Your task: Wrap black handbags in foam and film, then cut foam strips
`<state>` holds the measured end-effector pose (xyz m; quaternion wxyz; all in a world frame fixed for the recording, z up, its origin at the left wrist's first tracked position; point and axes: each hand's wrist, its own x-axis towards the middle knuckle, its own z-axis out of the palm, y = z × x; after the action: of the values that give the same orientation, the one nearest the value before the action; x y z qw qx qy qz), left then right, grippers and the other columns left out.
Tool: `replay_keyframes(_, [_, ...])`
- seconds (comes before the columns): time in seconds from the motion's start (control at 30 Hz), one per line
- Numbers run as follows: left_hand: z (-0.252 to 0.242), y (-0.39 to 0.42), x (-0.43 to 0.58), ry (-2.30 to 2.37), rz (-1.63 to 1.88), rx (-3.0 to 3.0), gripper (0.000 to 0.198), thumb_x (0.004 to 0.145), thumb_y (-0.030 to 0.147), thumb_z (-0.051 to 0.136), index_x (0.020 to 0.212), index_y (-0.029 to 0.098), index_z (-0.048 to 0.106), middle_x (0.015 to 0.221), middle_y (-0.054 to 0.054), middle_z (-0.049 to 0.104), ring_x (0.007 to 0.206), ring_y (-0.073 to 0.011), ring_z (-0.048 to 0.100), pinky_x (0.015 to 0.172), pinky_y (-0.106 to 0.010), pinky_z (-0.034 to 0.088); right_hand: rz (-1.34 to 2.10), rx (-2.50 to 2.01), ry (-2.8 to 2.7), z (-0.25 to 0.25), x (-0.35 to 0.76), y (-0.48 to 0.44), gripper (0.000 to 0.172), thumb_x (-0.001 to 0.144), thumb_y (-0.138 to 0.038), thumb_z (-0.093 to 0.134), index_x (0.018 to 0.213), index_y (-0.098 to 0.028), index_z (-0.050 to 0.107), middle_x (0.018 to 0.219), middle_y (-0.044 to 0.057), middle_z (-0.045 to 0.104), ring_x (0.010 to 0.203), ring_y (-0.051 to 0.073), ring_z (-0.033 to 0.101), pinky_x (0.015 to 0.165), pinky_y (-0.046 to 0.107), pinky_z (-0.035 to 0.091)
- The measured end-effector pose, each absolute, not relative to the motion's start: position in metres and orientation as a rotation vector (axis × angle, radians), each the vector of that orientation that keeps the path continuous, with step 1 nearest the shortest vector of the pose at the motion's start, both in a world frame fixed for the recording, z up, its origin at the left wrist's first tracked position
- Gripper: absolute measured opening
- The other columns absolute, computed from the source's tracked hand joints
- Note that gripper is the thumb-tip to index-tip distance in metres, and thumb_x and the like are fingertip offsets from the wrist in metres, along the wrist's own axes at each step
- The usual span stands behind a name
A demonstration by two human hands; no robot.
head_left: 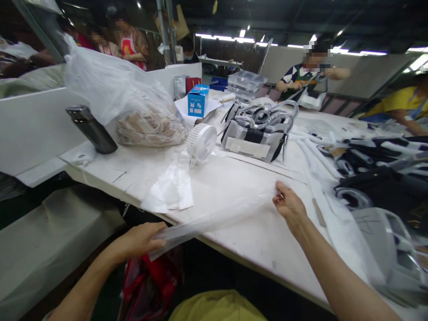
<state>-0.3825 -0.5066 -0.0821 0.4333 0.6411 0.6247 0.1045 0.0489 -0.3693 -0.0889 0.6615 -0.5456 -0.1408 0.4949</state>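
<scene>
A long strip of clear plastic film [214, 220] stretches between my two hands, slanting across the table's front edge. My left hand [149, 238] grips its near end, with the thumb and fingers closed on it in front of the table. Over the tabletop, my right hand [288, 203] pinches the other end between thumb and fingertips. Behind the film lie some thin white sheets [172, 189], close to a small white fan [202, 143]. The film is partly blurred and see-through.
On the white table [247, 254] stand a dark tumbler [92, 130], a big plastic bag of brown pieces [147, 120], a blue box [198, 100] and a wrapped black-and-white handbag [254, 138]. Black bags and wrapped straps [374, 174] pile up at right. Co-workers [310, 80] are across the table.
</scene>
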Motion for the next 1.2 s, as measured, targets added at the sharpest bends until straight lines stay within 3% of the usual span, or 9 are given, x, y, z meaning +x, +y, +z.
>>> replay_keyframes(0.1, [-0.069,-0.509,-0.377,1.978,0.208,1.864,0.034,0.074,0.039,0.063,0.104,0.025,0.071,0.107,-0.009,0.074,0.101,-0.0363,0.066,0.088,-0.044,0.048,1.125,-1.182,-0.307,-0.103,0.054,-0.376,0.037,0.050,-0.016,0.088,0.074,-0.021,0.060,0.061,-0.011,0.061,0.043,0.003,0.046,0.033,0.012,0.033])
replay_keyframes(0.3, [-0.062,-0.487,-0.237,1.591,0.963,2.072,0.020,0.090,0.031,0.057,0.108,0.023,0.061,0.109,-0.005,0.070,0.101,-0.0218,0.066,0.090,-0.035,0.050,1.138,-1.088,-0.298,-0.101,0.052,-0.384,0.041,0.047,-0.021,0.092,0.076,-0.021,0.063,0.060,-0.012,0.059,0.042,0.002,0.043,0.032,0.012,0.029])
replay_keyframes(0.37, [-0.070,-0.478,-0.188,1.478,1.006,2.096,0.023,0.085,0.033,0.067,0.104,0.022,0.059,0.101,-0.005,0.070,0.094,-0.0219,0.066,0.084,-0.036,0.052,1.146,-1.051,-0.289,-0.096,0.050,-0.385,0.042,0.046,-0.019,0.093,0.077,-0.020,0.065,0.060,-0.011,0.060,0.042,0.002,0.044,0.033,0.013,0.030])
replay_keyframes(0.53, [-0.092,-0.467,-0.138,1.582,0.884,2.038,0.058,0.061,0.038,0.088,0.104,0.020,0.054,0.101,-0.007,0.066,0.093,-0.0279,0.063,0.081,-0.044,0.053,1.139,-1.024,-0.342,-0.093,0.050,-0.387,0.040,0.047,-0.021,0.093,0.076,-0.020,0.066,0.061,-0.010,0.063,0.043,0.003,0.045,0.035,0.015,0.032])
replay_keyframes(0.73, [-0.095,-0.460,-0.133,1.533,0.923,1.922,0.041,0.066,0.017,0.080,0.093,0.022,0.048,0.108,-0.005,0.064,0.100,-0.0252,0.062,0.087,-0.043,0.050,1.123,-1.034,-0.374,-0.093,0.044,-0.388,0.039,0.048,-0.023,0.094,0.075,-0.020,0.065,0.062,-0.009,0.063,0.045,0.004,0.047,0.036,0.015,0.034])
replay_keyframes(0.87, [-0.093,-0.454,-0.131,1.416,0.942,1.880,0.030,0.070,0.011,0.074,0.080,0.022,0.048,0.102,-0.001,0.065,0.101,-0.0221,0.062,0.089,-0.039,0.048,1.135,-1.029,-0.347,-0.085,0.037,-0.388,0.039,0.047,-0.021,0.094,0.074,-0.019,0.066,0.061,-0.009,0.063,0.045,0.004,0.049,0.036,0.014,0.034])
replay_keyframes(0.97, [-0.091,-0.452,-0.131,1.438,0.975,1.798,0.031,0.069,0.013,0.076,0.084,0.022,0.051,0.095,0.000,0.063,0.093,-0.0208,0.061,0.086,-0.037,0.048,1.114,-1.038,-0.356,-0.080,0.033,-0.389,0.038,0.048,-0.020,0.093,0.074,-0.019,0.066,0.062,-0.009,0.064,0.046,0.004,0.050,0.037,0.015,0.034])
replay_keyframes(1.1, [-0.086,-0.450,-0.131,1.360,1.024,1.715,0.046,0.066,0.020,0.082,0.103,0.023,0.055,0.103,-0.002,0.061,0.095,-0.0207,0.059,0.088,-0.035,0.048,1.108,-0.990,-0.421,-0.078,0.025,-0.390,0.034,0.052,-0.022,0.092,0.076,-0.020,0.068,0.071,-0.006,0.069,0.060,0.008,0.061,0.054,0.018,0.049])
replay_keyframes(1.2, [-0.080,-0.448,-0.130,1.246,1.066,1.632,0.029,0.070,0.017,0.079,0.087,0.022,0.057,0.098,-0.001,0.062,0.095,-0.0183,0.060,0.088,-0.030,0.047,1.082,-0.985,-0.499,-0.076,0.019,-0.392,0.030,0.055,-0.023,0.090,0.075,-0.020,0.068,0.073,-0.006,0.069,0.065,0.009,0.063,0.063,0.021,0.052])
